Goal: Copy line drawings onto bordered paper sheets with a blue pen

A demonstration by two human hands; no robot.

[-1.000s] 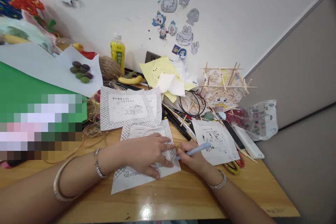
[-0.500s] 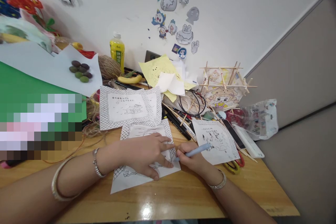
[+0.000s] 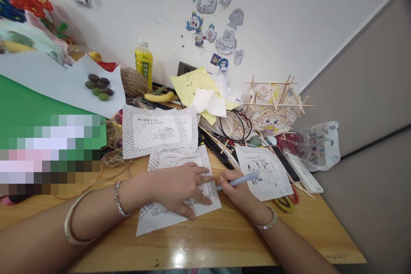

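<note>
A sheet of white paper point(image 3: 160, 218) with a crosshatched, wavy drawn border lies at a slant on the wooden table. Across it rests my left hand point(image 3: 181, 186), palm down with the fingers spread, covering much of the drawing. At the sheet's right edge my right hand point(image 3: 234, 188) is closed round a light blue pen point(image 3: 242, 179), its tip low against the border. Just behind lies another bordered sheet point(image 3: 157, 135) with a drawn building and handwriting. To the right of my right hand is a third drawn sheet point(image 3: 266, 173).
Behind the sheets are black pens point(image 3: 218, 150), wooden sticks and a black cable point(image 3: 247, 128). A phone point(image 3: 285, 162) and yellow-handled scissors point(image 3: 284, 205) lie right. A yellow bottle point(image 3: 143, 64) and a twine ball point(image 3: 133, 81) stand back left; a stick frame point(image 3: 272, 107) stands back right.
My right hand and the pen have shifted slightly to the right, and the pen lies a little flatter. My left hand stays in place on the paper.
</note>
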